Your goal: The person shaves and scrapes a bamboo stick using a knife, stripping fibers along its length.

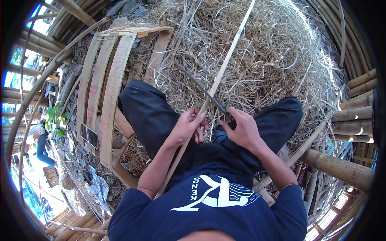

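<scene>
A long pale bamboo strip [225, 60] runs from the top of the head view down between my knees and under my left forearm. My left hand [188, 127] is closed round its lower part, thumb along the strip. In my right hand [243, 129] is a knife [196, 82] with a long, narrow, dark blade pointing up and left. The blade crosses the strip just above my left hand and seems to touch it. My right fingers hide most of the knife's handle.
Curly bamboo shavings [265, 52] cover the ground ahead. A slatted wooden crate [108, 80] stands at left with a phone [89, 135] on it. Thick bamboo poles [337, 168] lie at right. Beyond the bamboo wall at far left, another person [42, 146] is partly visible.
</scene>
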The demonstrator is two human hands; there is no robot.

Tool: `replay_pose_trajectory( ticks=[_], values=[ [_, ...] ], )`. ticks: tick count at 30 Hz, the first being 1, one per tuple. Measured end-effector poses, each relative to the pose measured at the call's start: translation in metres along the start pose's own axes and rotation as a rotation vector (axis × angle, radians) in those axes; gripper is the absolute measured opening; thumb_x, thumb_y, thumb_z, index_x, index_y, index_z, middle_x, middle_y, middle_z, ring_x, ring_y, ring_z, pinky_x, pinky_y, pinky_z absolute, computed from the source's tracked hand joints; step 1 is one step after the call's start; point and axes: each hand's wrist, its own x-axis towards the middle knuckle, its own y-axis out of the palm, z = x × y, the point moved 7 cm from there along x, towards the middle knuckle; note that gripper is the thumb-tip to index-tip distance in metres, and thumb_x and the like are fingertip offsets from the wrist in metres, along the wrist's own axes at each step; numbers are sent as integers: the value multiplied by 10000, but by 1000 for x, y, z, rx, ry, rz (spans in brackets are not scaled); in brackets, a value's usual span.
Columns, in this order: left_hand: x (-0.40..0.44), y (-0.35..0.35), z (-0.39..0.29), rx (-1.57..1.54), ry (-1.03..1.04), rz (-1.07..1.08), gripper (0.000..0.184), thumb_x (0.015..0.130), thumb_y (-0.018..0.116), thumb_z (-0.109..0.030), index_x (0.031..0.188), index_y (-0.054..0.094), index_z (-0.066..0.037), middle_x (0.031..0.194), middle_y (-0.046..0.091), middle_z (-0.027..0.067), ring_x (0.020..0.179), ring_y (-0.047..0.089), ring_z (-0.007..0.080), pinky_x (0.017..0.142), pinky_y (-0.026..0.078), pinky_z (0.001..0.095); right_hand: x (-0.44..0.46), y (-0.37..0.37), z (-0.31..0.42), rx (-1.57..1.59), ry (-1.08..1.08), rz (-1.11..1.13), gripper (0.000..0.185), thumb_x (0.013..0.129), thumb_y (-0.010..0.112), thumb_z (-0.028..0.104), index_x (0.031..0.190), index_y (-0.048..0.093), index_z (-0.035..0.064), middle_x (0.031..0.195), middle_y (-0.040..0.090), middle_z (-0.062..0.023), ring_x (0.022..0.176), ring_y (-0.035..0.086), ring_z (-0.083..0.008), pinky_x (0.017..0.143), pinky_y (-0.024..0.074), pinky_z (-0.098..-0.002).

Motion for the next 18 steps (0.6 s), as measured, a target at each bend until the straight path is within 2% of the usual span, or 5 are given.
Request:
replay_pose_trajectory(
  ticks=[5, 7, 8, 17, 18],
  values=[
    [7, -4, 10, 27, -50, 68, 270, 1020, 473, -308, 1052, 439, -43, 614, 545, 27, 322, 392, 56, 312, 299, 187, 0, 14, -9, 224, 184, 125, 319, 802, 711, 206, 986, 546, 4, 836, 630, -172, 799, 643, -353, 721, 507, -401],
    [9, 0, 11, 32, -62, 86, 271, 1026, 457, -315, 1052, 445, -44, 592, 514, 4, 320, 357, 41, 314, 280, 181, -16, 44, -23, 475, 641, 516, 369, 803, 713, 244, 1001, 556, -24, 895, 642, -228, 897, 635, -377, 799, 492, -421],
    [10, 0, 9, 53, -52, 72, 273, 1032, 441, -316, 1054, 453, -44, 587, 493, -7, 322, 339, 33, 315, 269, 181, -10, 43, -26, 267, 430, 387, 407, 813, 695, 286, 1012, 575, -48, 902, 652, -259, 904, 639, -395, 808, 493, -441],
    [10, 3, -9, 67, -16, 52, 290, 1046, 399, -290, 1143, 480, -29, 692, 522, 23, 349, 336, 21, 331, 273, 171, 7, 14, -29, -128, 457, 360, 392, 790, 679, 293, 971, 600, -45, 829, 649, -260, 858, 635, -416, 769, 489, -477],
    [9, 4, -13, 69, -4, 54, 296, 1047, 396, -286, 1164, 484, -29, 710, 529, 26, 348, 333, 24, 331, 272, 171, 10, 7, -28, -180, 436, 293, 309, 781, 645, 240, 885, 596, -46, 826, 648, -258, 848, 632, -418, 762, 489, -488]
  ],
)
